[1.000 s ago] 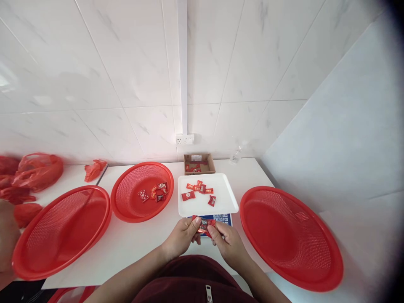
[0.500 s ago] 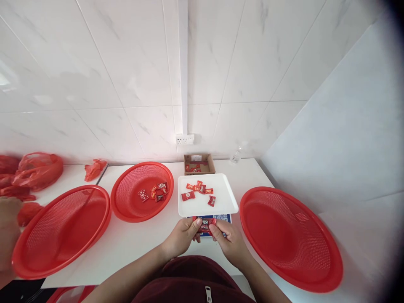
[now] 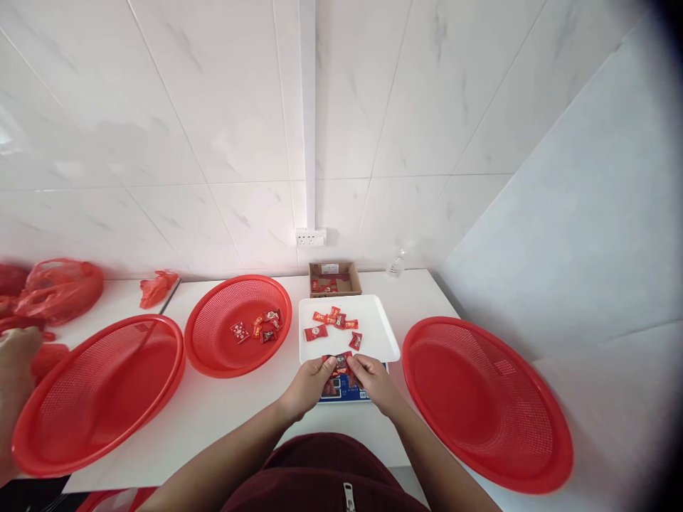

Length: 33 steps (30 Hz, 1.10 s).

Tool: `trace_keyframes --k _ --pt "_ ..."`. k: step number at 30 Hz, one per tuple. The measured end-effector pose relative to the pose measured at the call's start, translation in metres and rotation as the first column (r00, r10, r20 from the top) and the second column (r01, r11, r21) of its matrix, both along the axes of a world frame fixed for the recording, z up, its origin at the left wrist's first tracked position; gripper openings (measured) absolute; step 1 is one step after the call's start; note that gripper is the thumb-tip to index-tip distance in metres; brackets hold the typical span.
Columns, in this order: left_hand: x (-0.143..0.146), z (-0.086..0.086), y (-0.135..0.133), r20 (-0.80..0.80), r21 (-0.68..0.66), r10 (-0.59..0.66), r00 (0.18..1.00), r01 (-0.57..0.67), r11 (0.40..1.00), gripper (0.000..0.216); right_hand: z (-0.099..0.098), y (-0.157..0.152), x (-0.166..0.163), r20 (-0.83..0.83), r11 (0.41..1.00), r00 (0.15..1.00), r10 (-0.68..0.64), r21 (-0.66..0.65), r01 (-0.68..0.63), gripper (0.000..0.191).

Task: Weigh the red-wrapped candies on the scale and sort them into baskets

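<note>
Between my two hands is a red wrapped candy, held at its ends near the front edge of a white tray. My left hand pinches its left end and my right hand its right end. Below the fingers, more red wrappers seem to show, but I cannot make out how many. Several red candies lie spread on the tray. The tray rests on a scale whose blue keypad is partly covered by my hands.
A red basket on the left holds several candies. Other red baskets stand at far left and right. Behind the tray are a cardboard box with candies and a clear bottle. Another person's arm reaches in at left, near red plastic bags.
Both my hands have moved slightly forward with the candy, so it now overlaps the tray's front edge. The other person's arm at left has shifted a little. The view has moved slightly.
</note>
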State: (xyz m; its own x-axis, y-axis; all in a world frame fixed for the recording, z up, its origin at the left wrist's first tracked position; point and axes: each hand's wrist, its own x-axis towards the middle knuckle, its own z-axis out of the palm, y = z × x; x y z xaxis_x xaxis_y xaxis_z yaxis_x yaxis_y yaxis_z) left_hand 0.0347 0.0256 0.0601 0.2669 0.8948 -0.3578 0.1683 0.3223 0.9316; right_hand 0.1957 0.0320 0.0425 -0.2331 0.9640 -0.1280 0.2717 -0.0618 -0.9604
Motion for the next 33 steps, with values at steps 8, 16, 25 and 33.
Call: trace_keyframes --k 8,16,25,33 --pt "-0.02 -0.003 0.013 0.364 -0.349 0.405 0.839 -0.28 0.894 0.03 -0.067 0.055 0.031 0.555 0.99 0.82 -0.142 0.074 0.122 0.034" --pt "-0.036 -0.005 0.014 0.458 -0.466 0.516 0.724 -0.299 0.833 0.017 -0.077 0.068 0.027 0.809 0.981 0.586 0.048 0.071 -0.179 0.043" --pt "-0.04 -0.004 0.005 0.498 -0.572 0.547 0.672 -0.219 0.79 0.007 -0.084 0.072 0.036 0.556 0.982 0.818 -0.147 -0.017 0.189 0.032" --pt "-0.043 0.002 -0.004 0.556 -0.521 0.434 0.709 -0.11 0.846 0.014 -0.053 0.08 0.044 -0.506 0.808 0.693 -0.514 -0.556 0.193 0.017"
